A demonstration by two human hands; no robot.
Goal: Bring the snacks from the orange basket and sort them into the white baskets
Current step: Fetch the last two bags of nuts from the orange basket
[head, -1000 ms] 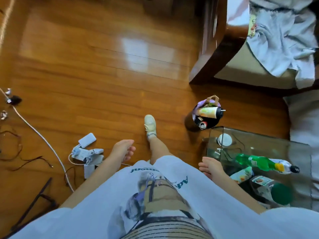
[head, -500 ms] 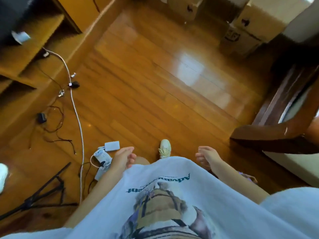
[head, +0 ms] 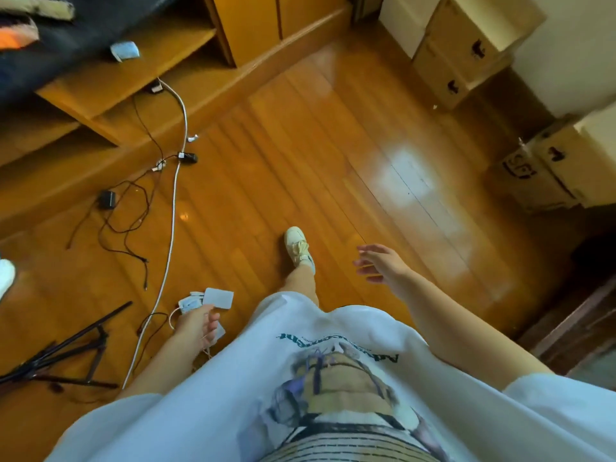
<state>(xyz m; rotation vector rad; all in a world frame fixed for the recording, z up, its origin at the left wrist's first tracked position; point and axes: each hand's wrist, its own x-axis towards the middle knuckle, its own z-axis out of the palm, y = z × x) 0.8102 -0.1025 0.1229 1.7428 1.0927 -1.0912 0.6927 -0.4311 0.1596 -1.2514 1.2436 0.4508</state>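
None of the task's things shows here: no orange basket, no white baskets and no snacks are in view, so you cannot place them from this moment, and nothing is being carried yet.

Your right hand (head: 383,265) hangs out over the wooden floor (head: 300,155) with the fingers spread and slack, holding nothing. Your left hand (head: 196,326) hangs low by your hip with the fingers loosely curled; it looks empty, and the white power adapters (head: 213,300) seen just past it appear to lie on the floor, not in your grip, though the overlap makes that hard to confirm.

One shoe (head: 297,245) is planted ahead of you, mid-stride by the look of it.

The risk from here is underfoot. A white cable (head: 173,208) runs from the wooden shelf unit (head: 133,78) down across the boards to your left, with thin black wires (head: 126,211) tangled beside it and a folded black tripod (head: 66,355) lying near your left side. Drift left and you could snag a foot. The floor shines, so it may be slippery. Stacked cardboard boxes (head: 466,51) narrow the far right.
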